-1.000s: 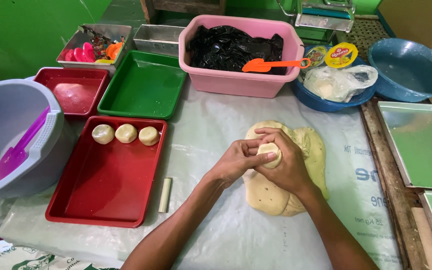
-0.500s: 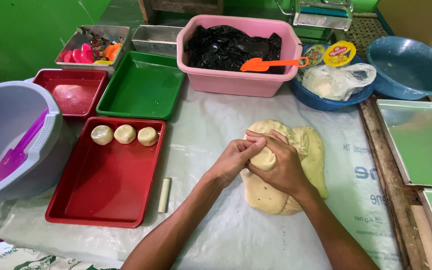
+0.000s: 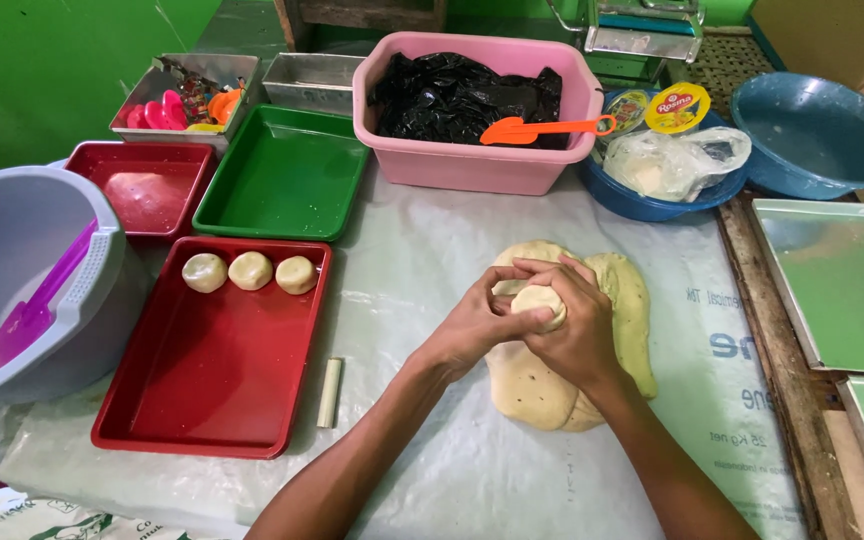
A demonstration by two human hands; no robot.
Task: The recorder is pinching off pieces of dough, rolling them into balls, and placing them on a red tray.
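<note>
Both of my hands meet over a big slab of pale dough (image 3: 532,385) lying on the plastic-covered table. My left hand (image 3: 474,325) and my right hand (image 3: 577,330) together cup a small ball of dough (image 3: 537,300), fingers curled around it. To the left, a red tray (image 3: 212,400) holds three round dough balls (image 3: 250,271) in a row at its far end. A short cream-coloured stick (image 3: 329,392) lies beside the tray's right edge.
A grey tub (image 3: 12,250) with a purple scoop sits far left. Behind are a smaller red tray (image 3: 142,190), a green tray (image 3: 287,175), a pink basin (image 3: 472,165) with black plastic and an orange spatula, blue bowls (image 3: 817,130), and green metal trays (image 3: 842,280) at right.
My hands have shifted slightly around the small dough ball, turning it between the fingers above the slab. Nothing else has moved.
</note>
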